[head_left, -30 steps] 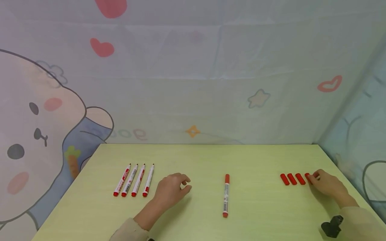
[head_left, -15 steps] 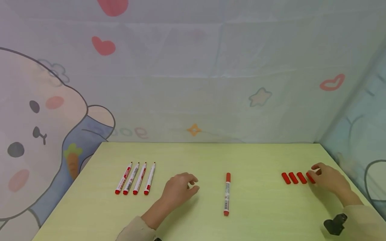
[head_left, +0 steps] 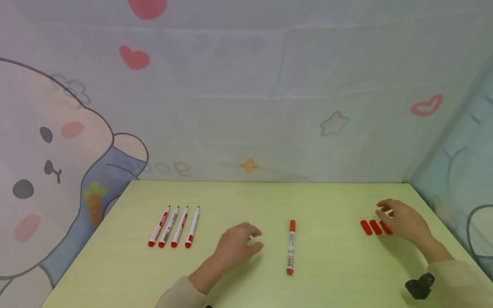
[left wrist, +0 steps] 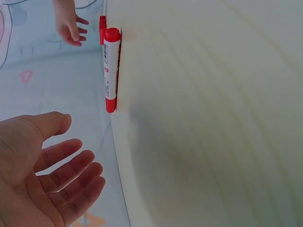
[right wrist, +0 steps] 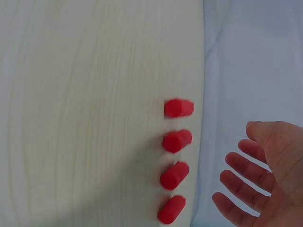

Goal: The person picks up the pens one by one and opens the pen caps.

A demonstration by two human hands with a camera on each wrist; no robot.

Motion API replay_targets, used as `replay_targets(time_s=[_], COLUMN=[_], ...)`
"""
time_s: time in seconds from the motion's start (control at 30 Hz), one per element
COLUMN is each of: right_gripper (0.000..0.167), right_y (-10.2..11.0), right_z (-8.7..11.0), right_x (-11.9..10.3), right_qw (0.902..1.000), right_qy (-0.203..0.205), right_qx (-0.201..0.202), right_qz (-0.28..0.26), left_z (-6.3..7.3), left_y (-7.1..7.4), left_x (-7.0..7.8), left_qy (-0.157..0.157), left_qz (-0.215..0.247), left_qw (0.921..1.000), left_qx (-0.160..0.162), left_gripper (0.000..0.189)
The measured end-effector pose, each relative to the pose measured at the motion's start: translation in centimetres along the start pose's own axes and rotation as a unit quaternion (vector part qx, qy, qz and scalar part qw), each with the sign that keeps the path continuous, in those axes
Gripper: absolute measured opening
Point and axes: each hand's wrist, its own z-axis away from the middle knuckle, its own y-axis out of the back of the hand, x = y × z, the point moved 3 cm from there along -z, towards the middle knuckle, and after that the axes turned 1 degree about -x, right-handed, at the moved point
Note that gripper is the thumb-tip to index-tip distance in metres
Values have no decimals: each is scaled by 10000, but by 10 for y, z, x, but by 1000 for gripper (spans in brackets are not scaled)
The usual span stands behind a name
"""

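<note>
A capped red-and-white marker (head_left: 290, 248) lies on the table between the two hands. The left hand (head_left: 238, 244) hovers to its left with fingers relaxed and apart, holding nothing; the left wrist view shows the same marker (left wrist: 111, 71) beyond the thumb. Above the row of red marker caps (head_left: 375, 227) hangs the right hand (head_left: 406, 222), fingers loosely bent and nothing in them. It partly hides the row in the head view. The right wrist view shows several red caps (right wrist: 178, 108) lined up on the table, apart from the fingers.
At the left of the table (head_left: 327, 282) several uncapped red-and-white markers (head_left: 175, 226) lie side by side, tips pointing away. A printed cloth (head_left: 215, 107) hangs behind the table. A black device (head_left: 420, 285) sits at the right sleeve.
The right hand has let go of the rightmost cap, risen and shifted left over the row. The left hand has drifted right towards the capped marker.
</note>
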Motion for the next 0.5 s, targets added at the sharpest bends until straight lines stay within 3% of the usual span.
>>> replay_targets(time_s=[0.17, 0.5], right_gripper=[35, 36], right_y=[-1, -5], right_z=[-3, -4], right_x=[-18, -41], right_qw=[9995, 9976], right_qy=[291, 648], right_qx=[89, 251], right_qz=[-10, 72], left_z=[-3, -10], left_y=[-4, -16], left_x=[6, 9], left_qy=[-170, 14], left_qz=[-246, -251], left_qw=[9996, 9994], left_qx=[-11, -226], left_gripper=[24, 28])
